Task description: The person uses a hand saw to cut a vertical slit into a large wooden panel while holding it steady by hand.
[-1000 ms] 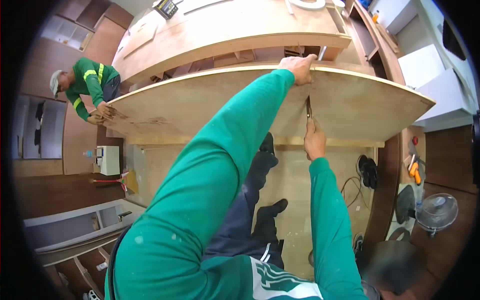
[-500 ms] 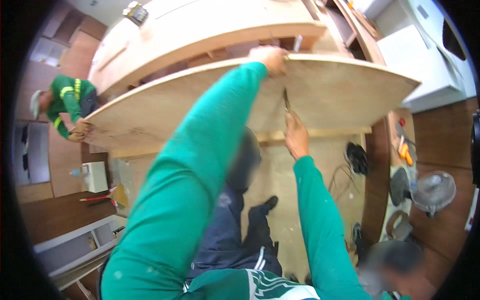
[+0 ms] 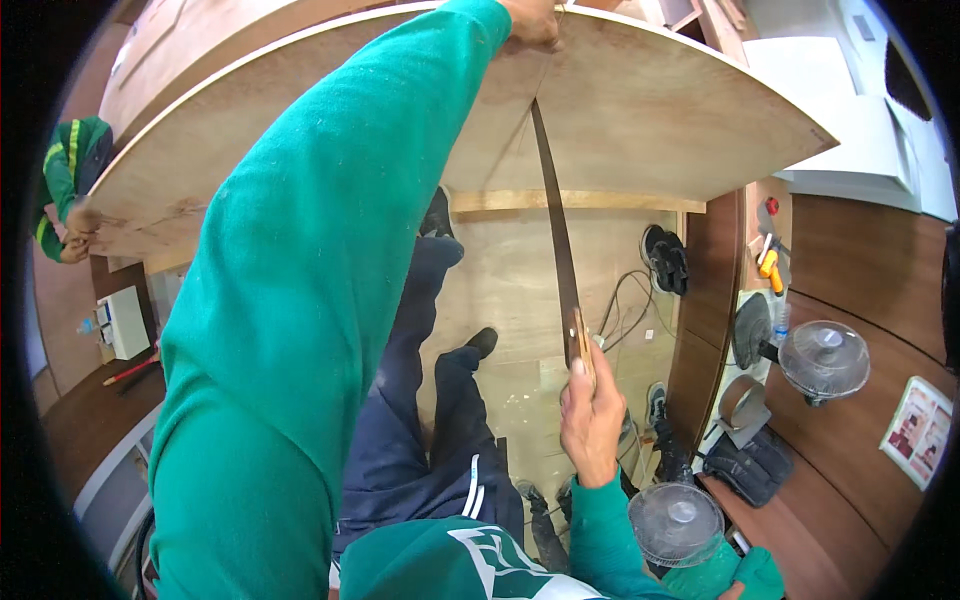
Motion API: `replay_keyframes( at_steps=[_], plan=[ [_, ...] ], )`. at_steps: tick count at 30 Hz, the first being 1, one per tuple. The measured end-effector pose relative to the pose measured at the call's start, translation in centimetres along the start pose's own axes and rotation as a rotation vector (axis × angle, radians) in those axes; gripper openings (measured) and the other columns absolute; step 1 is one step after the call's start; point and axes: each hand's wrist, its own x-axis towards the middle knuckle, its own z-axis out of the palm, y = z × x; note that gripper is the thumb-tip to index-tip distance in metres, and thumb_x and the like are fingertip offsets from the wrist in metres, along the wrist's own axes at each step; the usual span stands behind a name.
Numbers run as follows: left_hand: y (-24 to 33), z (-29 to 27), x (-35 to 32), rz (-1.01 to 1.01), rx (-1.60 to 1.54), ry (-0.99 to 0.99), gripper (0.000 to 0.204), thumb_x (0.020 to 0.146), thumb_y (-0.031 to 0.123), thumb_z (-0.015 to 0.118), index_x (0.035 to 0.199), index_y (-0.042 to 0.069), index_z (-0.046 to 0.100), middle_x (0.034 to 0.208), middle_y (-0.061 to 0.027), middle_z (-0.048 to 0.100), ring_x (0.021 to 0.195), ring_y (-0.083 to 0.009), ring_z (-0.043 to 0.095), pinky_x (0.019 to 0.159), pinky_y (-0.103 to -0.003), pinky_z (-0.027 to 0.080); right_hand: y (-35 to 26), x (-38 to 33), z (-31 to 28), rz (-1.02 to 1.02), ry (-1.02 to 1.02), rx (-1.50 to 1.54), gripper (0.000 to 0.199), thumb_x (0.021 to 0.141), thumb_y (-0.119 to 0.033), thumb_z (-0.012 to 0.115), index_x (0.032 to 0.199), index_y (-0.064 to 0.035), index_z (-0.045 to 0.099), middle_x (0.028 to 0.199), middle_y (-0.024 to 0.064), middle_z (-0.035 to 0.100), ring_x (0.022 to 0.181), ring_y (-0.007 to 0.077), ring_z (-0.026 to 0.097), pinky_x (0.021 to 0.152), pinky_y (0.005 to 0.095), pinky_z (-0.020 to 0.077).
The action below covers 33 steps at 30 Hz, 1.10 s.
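Note:
A large plywood panel (image 3: 660,110) stands on edge across the view. My left hand (image 3: 532,24) is closed over its upper edge, partly cut off by the picture's top. In my right hand (image 3: 590,415) is the wooden handle of a handsaw (image 3: 556,210), with the thumb along it. The long dark blade points away from me, its far end meeting the panel just below my left hand. A thin line runs on the panel from there up to the edge; whether it is a cut I cannot tell.
A co-worker's hands (image 3: 78,232) are at the panel's left end. Shoes (image 3: 664,260) and a cord (image 3: 625,310) lie on the floor. To the right are two fans (image 3: 824,360) (image 3: 676,525), a yellow-handled tool (image 3: 770,268) and a black bag (image 3: 748,466).
My right hand has come back toward me with the handsaw, and far more of the blade shows. My left hand stays on the panel's edge. The view has shifted.

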Motion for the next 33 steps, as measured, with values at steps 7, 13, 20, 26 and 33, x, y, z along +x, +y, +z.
replay_keyframes(
  at_steps=[7, 13, 20, 26, 33],
  plan=[
    [1.5, 0.9, 1.1, 0.068, 0.042, 0.067, 0.053, 0.095, 0.039, 0.091, 0.141, 0.015, 0.084, 0.125, -0.0163, 0.087, 0.123, -0.0347, 0.082, 0.107, -0.049, 0.063, -7.5, 18.5, 5.5, -0.348, 0.145, 0.009, 0.055, 0.122, -0.041, 0.06, 0.158, 0.0007, 0.066, 0.1, 0.037, 0.078, 0.095, 0.0563, 0.078, 0.084, 0.0579, 0.0592],
    [1.3, 1.1, 1.9, 0.053, 0.118, 0.059, 0.057, 0.094, 0.045, 0.093, 0.14, 0.013, 0.083, 0.134, -0.0183, 0.084, 0.131, -0.0389, 0.078, 0.115, -0.051, 0.059, -5.0, 16.9, 4.9, -0.472, 0.182, 0.002, 0.054, 0.12, -0.039, 0.062, 0.157, 0.0008, 0.067, 0.104, 0.0402, 0.077, 0.099, 0.0584, 0.077, 0.083, 0.0582, 0.0602],
    [1.2, 0.8, 1.7, -0.043, 0.144, 0.043, 0.061, 0.093, 0.041, 0.093, 0.146, 0.014, 0.079, 0.134, -0.0221, 0.084, 0.131, -0.0418, 0.078, 0.112, -0.054, 0.06, 3.6, 0.7, 1.3, -0.239, 0.105, 0.04, 0.05, 0.119, -0.033, 0.066, 0.16, -0.0054, 0.067, 0.098, 0.0368, 0.077, 0.086, 0.059, 0.076, 0.074, 0.0598, 0.0596],
    [0.6, 2.1, 3.2, 0.031, 0.147, 0.133, 0.061, 0.093, 0.048, 0.091, 0.146, 0.019, 0.082, 0.108, -0.0133, 0.088, 0.109, -0.0344, 0.083, 0.099, -0.05, 0.063, -2.0, 17.0, 6.9, -0.37, 0.147, 0.037, 0.049, 0.119, -0.037, 0.064, 0.157, -0.0073, 0.068, 0.094, 0.0357, 0.077, 0.087, 0.0596, 0.075, 0.075, 0.0638, 0.0593],
    [1.8, 1.9, 4.2, 0.022, 0.116, -0.003, 0.066, 0.093, 0.052, 0.091, 0.151, 0.021, 0.08, 0.117, -0.0112, 0.088, 0.115, -0.033, 0.082, 0.107, -0.05, 0.061, -7.2, 22.8, 7.4, -0.401, 0.202, 0.169, 0.048, 0.118, -0.041, 0.064, 0.157, -0.0138, 0.069, 0.086, 0.034, 0.076, 0.089, 0.0588, 0.076, 0.08, 0.0651, 0.0593]
  ],
)
